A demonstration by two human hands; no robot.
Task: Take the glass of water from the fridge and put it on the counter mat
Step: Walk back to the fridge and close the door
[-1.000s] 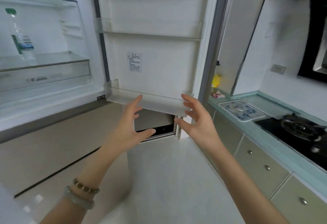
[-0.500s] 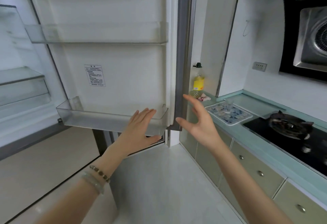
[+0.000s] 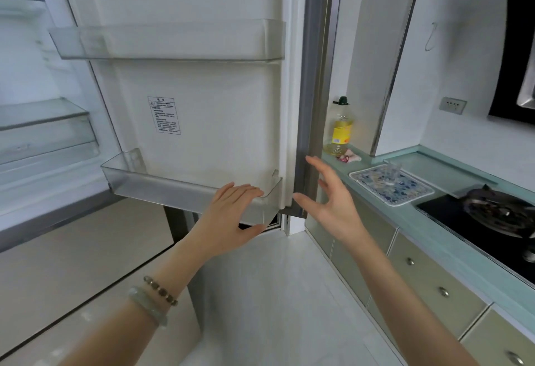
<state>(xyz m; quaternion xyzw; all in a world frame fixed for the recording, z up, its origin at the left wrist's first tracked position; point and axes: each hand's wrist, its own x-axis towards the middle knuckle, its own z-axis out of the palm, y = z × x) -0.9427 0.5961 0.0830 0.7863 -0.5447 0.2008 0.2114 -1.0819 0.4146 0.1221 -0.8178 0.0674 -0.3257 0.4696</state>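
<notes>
Left hand [image 3: 231, 215] lying flat against fridge door [image 3: 202, 105] bin, right hand [image 3: 330, 200] spread open, empty; glass [image 3: 393, 169] sitting on mat [image 3: 417, 192].

The open fridge door [image 3: 202, 105] fills the view, the left hand [image 3: 231, 215] flat on its lowest door shelf [image 3: 173, 189], the right hand [image 3: 333, 200] spread beside its edge, and a glass [image 3: 393, 170] on the patterned counter mat [image 3: 405, 192].

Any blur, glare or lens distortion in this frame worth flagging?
Head view: wide-angle bend bows the fridge door edges; the glass on the counter mat is smeared and barely readable; bright, even light, no harsh glare; both hands, left hand and right hand, reasonably sharp.
</notes>
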